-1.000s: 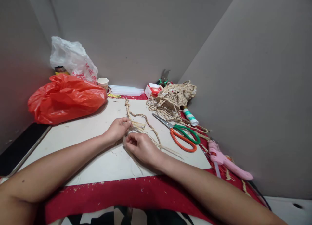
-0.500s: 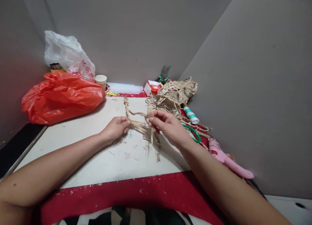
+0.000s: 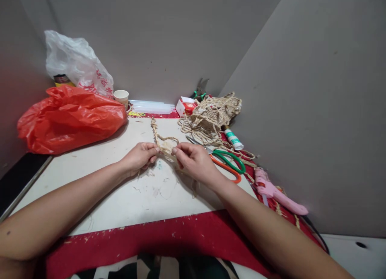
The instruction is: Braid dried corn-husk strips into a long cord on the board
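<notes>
A tan braided straw cord (image 3: 154, 130) runs away from me across the white board, with a thinner twisted strand curving off to its right. My left hand (image 3: 141, 156) pinches the near end of the braid between thumb and fingers. Pale loose fibre strips (image 3: 167, 149) stretch from there to my right hand (image 3: 193, 160), whose thumb and fingers are closed on them. Scissors (image 3: 227, 162) with one green and one orange handle lie just right of my right hand, partly behind it.
A red plastic bag (image 3: 72, 118) and a paper cup (image 3: 121, 97) stand at the left and back. Bundled straw cord (image 3: 215, 114), a small bottle (image 3: 233, 139) and a pink glue gun (image 3: 279, 193) line the right side. Clear glue sticks (image 3: 152, 106) lie at the back of the white board (image 3: 120, 206).
My right hand has come left and closer to my left hand, bringing the fibre strips with it. More of the scissors now shows. The whole view has shifted slightly.
</notes>
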The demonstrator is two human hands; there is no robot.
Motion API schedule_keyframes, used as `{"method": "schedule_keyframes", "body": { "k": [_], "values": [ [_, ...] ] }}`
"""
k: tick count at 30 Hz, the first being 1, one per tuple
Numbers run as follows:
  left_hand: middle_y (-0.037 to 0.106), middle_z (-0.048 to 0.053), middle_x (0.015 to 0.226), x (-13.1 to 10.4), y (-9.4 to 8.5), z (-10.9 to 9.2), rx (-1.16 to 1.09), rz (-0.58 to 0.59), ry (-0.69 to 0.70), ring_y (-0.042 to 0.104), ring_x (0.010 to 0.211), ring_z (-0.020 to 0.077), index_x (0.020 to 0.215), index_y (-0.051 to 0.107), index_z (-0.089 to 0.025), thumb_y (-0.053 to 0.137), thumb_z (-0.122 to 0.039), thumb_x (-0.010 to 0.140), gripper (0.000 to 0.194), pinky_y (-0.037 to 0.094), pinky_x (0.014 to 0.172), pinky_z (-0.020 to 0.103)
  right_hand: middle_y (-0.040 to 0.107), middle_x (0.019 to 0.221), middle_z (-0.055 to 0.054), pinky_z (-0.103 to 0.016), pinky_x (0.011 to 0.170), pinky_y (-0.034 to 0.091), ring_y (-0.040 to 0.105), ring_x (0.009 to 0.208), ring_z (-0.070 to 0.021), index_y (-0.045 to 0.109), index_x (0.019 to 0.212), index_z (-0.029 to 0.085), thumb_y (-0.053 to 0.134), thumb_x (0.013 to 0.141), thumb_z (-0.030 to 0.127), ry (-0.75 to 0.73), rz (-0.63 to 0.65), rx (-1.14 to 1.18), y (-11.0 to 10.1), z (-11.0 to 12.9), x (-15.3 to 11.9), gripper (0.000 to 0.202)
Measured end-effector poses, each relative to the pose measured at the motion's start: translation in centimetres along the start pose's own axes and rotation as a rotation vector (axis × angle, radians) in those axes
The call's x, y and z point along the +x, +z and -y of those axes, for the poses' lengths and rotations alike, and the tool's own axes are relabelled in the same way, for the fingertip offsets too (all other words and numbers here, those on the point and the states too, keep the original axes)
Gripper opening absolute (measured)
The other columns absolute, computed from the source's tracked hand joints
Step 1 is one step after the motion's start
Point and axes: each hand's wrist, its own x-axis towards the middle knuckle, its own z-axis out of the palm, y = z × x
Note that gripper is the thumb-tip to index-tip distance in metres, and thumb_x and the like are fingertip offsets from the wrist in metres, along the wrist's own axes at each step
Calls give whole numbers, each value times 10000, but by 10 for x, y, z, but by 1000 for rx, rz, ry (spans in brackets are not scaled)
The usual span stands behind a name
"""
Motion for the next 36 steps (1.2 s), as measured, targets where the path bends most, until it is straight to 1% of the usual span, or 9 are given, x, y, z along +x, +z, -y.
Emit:
{"method": "schedule_keyframes", "body": {
  "k": [4, 7, 11, 16, 20, 24, 27, 33, 36],
  "values": [
    [400, -67, 438, 1, -1, 0, 6, 2, -12, 213, 316, 23, 686, 532, -166, 535, -256, 809, 153, 101, 334, 199, 538, 536, 3, -216, 517, 339, 446, 507, -105, 567, 654, 165, 443, 845, 307, -30, -48, -66, 2, -7, 1, 268],
    [386, -68, 431, 1, -2, -1, -2, 14, -17, 208, 317, 25, 670, 524, -167, 538, -260, 807, 166, 86, 337, 204, 585, 593, -9, -220, 538, 356, 488, 532, -117, 635, 800, 170, 457, 832, 278, -56, -66, -134, 1, -11, 1, 211],
    [365, -67, 433, 0, -3, -3, -37, 43, -30, 194, 326, 25, 650, 507, -171, 534, -251, 811, 182, 71, 346, 212, 601, 620, -7, -222, 556, 362, 498, 534, -116, 657, 927, 185, 446, 832, 252, -92, -56, -170, 3, -15, 2, 241],
    [351, -62, 431, -1, -3, -4, -48, 43, -37, 210, 336, 29, 645, 521, -173, 521, -215, 816, 176, 64, 359, 221, 588, 581, 5, -223, 538, 341, 470, 511, -110, 670, 868, 185, 477, 820, 288, -97, -55, -209, 5, -18, 7, 224],
    [348, -62, 433, 0, -3, -5, -41, 41, -46, 207, 336, 25, 668, 550, -168, 529, -220, 820, 163, 62, 361, 221, 610, 613, 1, -222, 552, 342, 489, 543, -109, 667, 809, 182, 483, 798, 245, -98, -40, -243, 4, -21, 12, 194],
    [343, -66, 434, 0, -3, -5, -35, 47, -52, 198, 340, 23, 671, 544, -161, 530, -228, 826, 170, 70, 358, 214, 623, 648, 1, -214, 568, 350, 513, 586, -106, 644, 744, 173, 484, 805, 237, -107, -7, -204, 5, -26, 14, 183],
    [348, -68, 434, 0, -4, -5, -16, 56, -56, 209, 341, 25, 664, 523, -158, 510, -211, 834, 178, 82, 358, 214, 624, 646, 5, -214, 561, 352, 513, 582, -104, 643, 730, 171, 503, 807, 260, -105, -21, -183, 5, -28, 16, 183],
    [346, -70, 434, 0, -5, -5, -11, 69, -54, 204, 340, 26, 630, 484, -165, 498, -213, 844, 219, 70, 367, 224, 617, 729, -31, -234, 626, 386, 550, 693, -136, 651, 733, 174, 529, 805, 244, -223, -121, -263, 7, -29, 19, 158],
    [342, -73, 435, 0, -5, -5, -7, 75, -48, 206, 342, 26, 635, 493, -164, 501, -213, 842, 213, 76, 368, 222, 612, 773, -44, -254, 673, 393, 550, 734, -151, 647, 750, 175, 537, 809, 238, -259, -106, -345, 11, -31, 20, 140]
  ]
}}
